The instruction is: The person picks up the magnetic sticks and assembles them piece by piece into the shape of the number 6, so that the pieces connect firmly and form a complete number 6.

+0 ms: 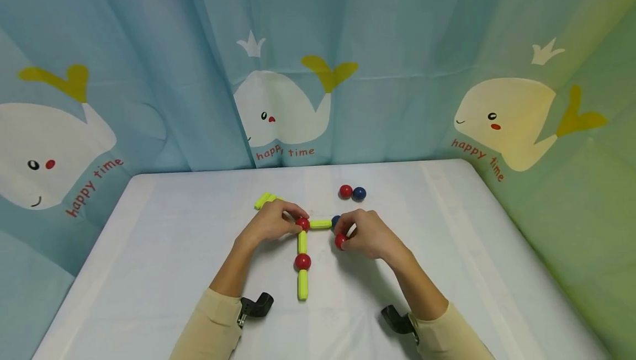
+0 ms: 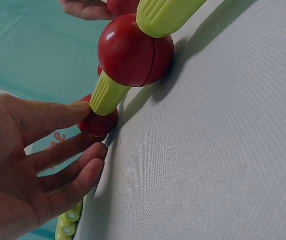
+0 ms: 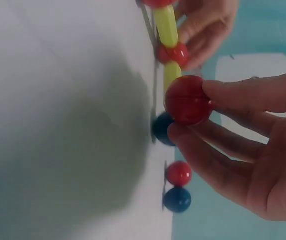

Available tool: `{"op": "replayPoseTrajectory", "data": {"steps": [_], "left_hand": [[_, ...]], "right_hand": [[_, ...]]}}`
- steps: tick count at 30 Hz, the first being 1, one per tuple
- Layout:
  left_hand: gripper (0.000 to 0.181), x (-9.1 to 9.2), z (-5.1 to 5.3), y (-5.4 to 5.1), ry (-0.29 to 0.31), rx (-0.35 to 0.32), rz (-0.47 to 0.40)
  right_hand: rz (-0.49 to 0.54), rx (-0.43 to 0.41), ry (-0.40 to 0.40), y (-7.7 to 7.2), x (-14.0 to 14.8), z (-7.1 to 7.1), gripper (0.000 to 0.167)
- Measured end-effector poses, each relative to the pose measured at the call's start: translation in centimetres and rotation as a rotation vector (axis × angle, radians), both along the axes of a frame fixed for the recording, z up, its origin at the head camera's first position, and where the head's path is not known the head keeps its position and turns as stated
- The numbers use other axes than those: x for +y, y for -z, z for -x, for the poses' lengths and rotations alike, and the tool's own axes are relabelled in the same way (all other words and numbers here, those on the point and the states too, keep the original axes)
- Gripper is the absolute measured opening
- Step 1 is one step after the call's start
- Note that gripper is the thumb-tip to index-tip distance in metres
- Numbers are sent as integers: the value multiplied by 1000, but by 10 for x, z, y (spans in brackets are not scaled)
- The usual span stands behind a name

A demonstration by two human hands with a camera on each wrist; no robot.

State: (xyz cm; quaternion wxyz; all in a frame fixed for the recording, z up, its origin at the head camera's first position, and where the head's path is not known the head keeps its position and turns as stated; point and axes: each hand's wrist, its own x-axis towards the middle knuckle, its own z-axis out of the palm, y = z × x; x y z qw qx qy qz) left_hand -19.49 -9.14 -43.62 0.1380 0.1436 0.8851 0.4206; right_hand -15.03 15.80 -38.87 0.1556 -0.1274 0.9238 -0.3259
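My left hand (image 1: 270,221) pinches the red ball (image 1: 302,224) at the corner of a joined figure, its thumb (image 2: 72,112) against the ball near a yellow-green stick (image 2: 105,95). From that corner one stick (image 1: 320,224) runs right to a blue ball (image 1: 335,222), partly hidden by my right hand (image 1: 370,233). Another stick (image 1: 302,242) runs toward me to a second red ball (image 1: 302,261), with a further stick (image 1: 303,285) beyond it. Between thumb and fingertips my right hand holds a separate red ball (image 3: 188,100), just in front of the blue ball (image 3: 163,129).
Behind the figure, a red ball (image 1: 345,191) and a blue ball (image 1: 359,194) lie side by side. Several loose yellow-green sticks (image 1: 265,200) lie beyond my left hand. The white table (image 1: 149,271) meets a whale-printed curtain (image 1: 407,117) at the back.
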Motion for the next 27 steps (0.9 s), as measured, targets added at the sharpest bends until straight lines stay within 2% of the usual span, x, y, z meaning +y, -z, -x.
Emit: {"op": "replayPoseTrajectory", "data": {"steps": [6, 15, 27], "left_hand": [[24, 0, 2, 0, -2, -6, 3], [24, -1, 2, 1, 8, 3, -8], [23, 0, 2, 2, -5, -16, -8]], "right_hand": [[26, -28, -66, 1, -11, -18, 17], [67, -58, -230, 1, -25, -40, 20], [105, -105, -345, 1, -38, -60, 24]]}}
